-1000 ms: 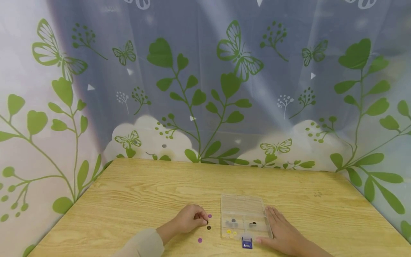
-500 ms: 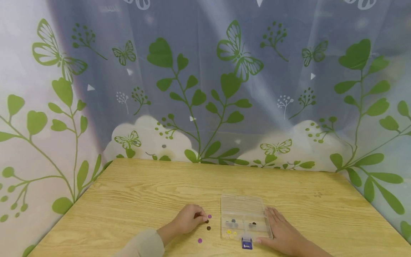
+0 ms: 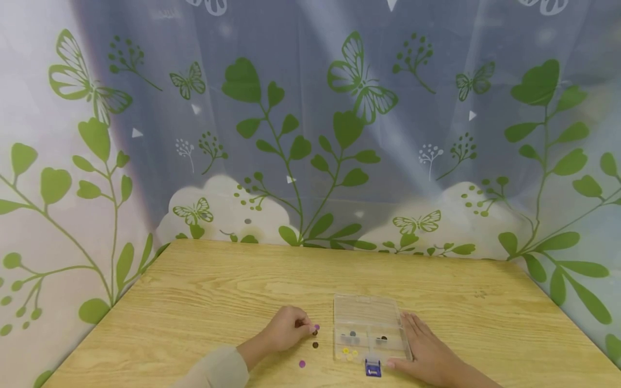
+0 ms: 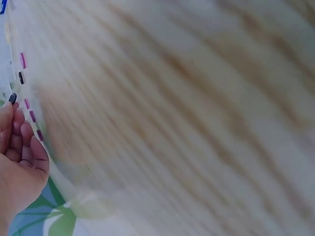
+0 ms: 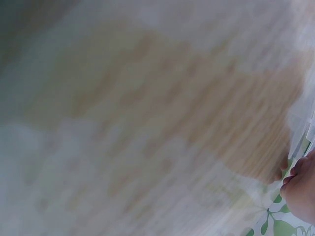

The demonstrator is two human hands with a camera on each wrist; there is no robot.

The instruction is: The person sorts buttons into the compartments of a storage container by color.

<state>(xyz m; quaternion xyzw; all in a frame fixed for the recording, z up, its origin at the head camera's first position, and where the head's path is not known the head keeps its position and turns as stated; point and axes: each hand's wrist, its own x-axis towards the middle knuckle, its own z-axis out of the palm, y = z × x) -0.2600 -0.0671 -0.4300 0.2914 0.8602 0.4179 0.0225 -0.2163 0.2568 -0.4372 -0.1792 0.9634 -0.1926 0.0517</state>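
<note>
In the head view my left hand pinches a small black button between thumb and fingertip, low over the wooden table. Its fingertips overlap a purple button. Another black button lies just nearer, and a second purple button lies closer to the front. To the right sits a clear divided plastic box with a blue latch at its front. My right hand rests along the box's right side, fingers straight, thumb at the front corner.
Inside the box, yellow buttons lie in the front left, with dark buttons in the middle compartments. The wooden table reaches back to a curtain printed with leaves and butterflies.
My left fingertips have shifted slightly away from me and to the right with the black button, up to the far purple one. My right hand and the box have stayed put.
</note>
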